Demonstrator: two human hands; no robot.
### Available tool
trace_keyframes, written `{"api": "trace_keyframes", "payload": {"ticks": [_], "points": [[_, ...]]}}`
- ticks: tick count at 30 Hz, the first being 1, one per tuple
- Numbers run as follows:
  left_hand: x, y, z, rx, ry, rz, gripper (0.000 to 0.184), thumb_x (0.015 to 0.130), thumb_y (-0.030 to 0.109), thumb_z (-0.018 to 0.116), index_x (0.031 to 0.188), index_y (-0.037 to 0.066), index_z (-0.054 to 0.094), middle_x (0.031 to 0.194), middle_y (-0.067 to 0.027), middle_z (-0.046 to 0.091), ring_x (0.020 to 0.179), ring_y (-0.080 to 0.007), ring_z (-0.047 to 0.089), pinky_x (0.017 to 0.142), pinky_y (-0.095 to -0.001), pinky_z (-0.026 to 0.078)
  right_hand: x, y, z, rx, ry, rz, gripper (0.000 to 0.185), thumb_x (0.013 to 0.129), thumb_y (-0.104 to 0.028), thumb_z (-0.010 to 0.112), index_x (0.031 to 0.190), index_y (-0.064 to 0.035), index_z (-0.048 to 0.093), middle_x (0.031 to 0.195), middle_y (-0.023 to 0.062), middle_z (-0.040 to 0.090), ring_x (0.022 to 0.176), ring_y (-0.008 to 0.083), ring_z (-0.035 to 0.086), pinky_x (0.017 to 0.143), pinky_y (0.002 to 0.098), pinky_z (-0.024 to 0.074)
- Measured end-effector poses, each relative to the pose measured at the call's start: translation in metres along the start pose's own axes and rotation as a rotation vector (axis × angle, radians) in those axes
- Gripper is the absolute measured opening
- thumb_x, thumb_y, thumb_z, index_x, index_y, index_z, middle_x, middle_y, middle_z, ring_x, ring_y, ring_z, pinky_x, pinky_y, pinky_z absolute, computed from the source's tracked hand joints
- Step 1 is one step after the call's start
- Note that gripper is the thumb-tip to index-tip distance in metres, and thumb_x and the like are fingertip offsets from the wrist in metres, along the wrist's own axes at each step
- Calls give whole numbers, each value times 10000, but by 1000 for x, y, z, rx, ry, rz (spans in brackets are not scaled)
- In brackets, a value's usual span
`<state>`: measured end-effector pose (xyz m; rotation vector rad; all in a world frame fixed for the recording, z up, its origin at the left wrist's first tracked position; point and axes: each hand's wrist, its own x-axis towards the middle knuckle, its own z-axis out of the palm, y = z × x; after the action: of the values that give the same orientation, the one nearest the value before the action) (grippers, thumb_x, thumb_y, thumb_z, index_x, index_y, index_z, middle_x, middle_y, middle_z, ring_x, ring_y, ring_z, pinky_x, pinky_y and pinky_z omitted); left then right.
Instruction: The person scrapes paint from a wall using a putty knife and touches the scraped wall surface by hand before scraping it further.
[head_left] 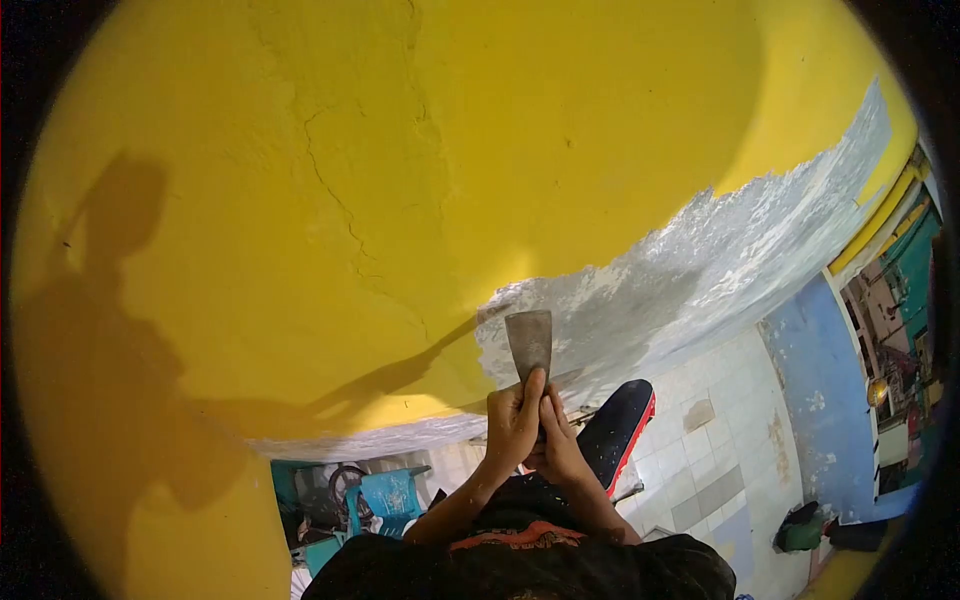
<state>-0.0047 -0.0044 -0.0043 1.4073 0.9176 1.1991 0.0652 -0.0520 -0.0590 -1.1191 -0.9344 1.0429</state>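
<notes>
Both hands hold a flat metal scraper (530,340) by its handle, with the wide blade pointing up. My left hand (512,418) wraps round the handle, its thumb lying along the base of the blade. Close against it on the right, my right hand (562,445) is closed round the lower handle. The blade overlaps, in view, the left end of a bare grey-white patch (630,295) on the yellow wall (400,180); whether it touches the wall I cannot tell. Cracks run down the yellow paint left of the hands.
A dark shoe with a red sole (618,430) is over the tiled floor (700,470). Teal chair-like items (388,497) and a wheel stand at the lower left. A blue wall (820,390) is at the right, with another person's foot (803,528) below.
</notes>
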Motion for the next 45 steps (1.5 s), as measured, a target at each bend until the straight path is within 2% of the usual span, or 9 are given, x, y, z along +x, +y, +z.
{"api": "trace_keyframes", "payload": {"ticks": [4,12,16,21,27,40,42,43,45], "points": [[20,43,-3,-71,-65,-95,472,928,283,470,558,-9,450,484,21,359,489,-33,323,398,-257,242,15,-70,16,472,-91,535,532,929,-431,380,1389,-309,142,552,-32,340,387,69,306,363,201,246],[4,3,4,-32,-68,-78,482,935,310,441,591,-12,539,461,1,460,403,-51,432,362,-223,302,-8,-44,-2,612,-136,448,493,928,-421,389,1338,-252,176,576,-30,324,403,68,277,365,205,236],[-8,2,2,-151,-309,-209,497,947,363,374,691,9,610,572,-32,574,413,-50,462,362,-176,336,-30,-9,-27,1075,-509,528,438,894,-536,359,918,-104,427,561,-18,337,384,74,273,353,187,226],[0,20,14,-214,-171,-241,520,957,365,333,687,3,591,629,-58,599,513,-100,541,445,-190,400,-10,-32,-18,755,-238,575,486,864,-587,375,675,-140,374,500,-43,318,359,77,273,343,181,228],[20,42,8,-126,-195,-187,499,950,340,376,662,-16,573,581,-60,567,499,-103,524,455,-216,405,8,-31,-13,915,-269,535,437,907,-463,410,1291,-340,243,540,-29,317,358,65,255,322,186,222],[8,44,-4,-44,-117,-230,502,958,328,351,648,-6,563,554,-28,547,454,-57,472,390,-173,345,-3,-30,-1,981,-237,580,543,911,-429,423,1360,-371,124,630,-18,347,404,56,291,334,170,233],[0,21,0,-171,-208,-264,466,954,329,364,697,-2,566,589,-36,562,486,-58,484,411,-170,354,-14,-16,-4,992,-171,527,387,897,-482,416,1209,-253,397,575,-30,331,373,58,277,320,176,224],[-3,20,3,-213,-256,-272,435,951,335,374,760,-1,575,637,-41,578,505,-57,491,415,-169,355,-13,-4,-12,1037,-462,496,432,862,-567,410,793,-148,490,494,-48,289,330,60,242,300,184,202],[-6,15,12,-143,-280,-251,482,953,371,348,777,-14,578,659,-49,572,571,-96,526,528,-207,433,-14,-11,-16,993,-251,590,473,843,-606,401,685,-160,409,463,-53,275,313,61,227,291,187,187]]}}
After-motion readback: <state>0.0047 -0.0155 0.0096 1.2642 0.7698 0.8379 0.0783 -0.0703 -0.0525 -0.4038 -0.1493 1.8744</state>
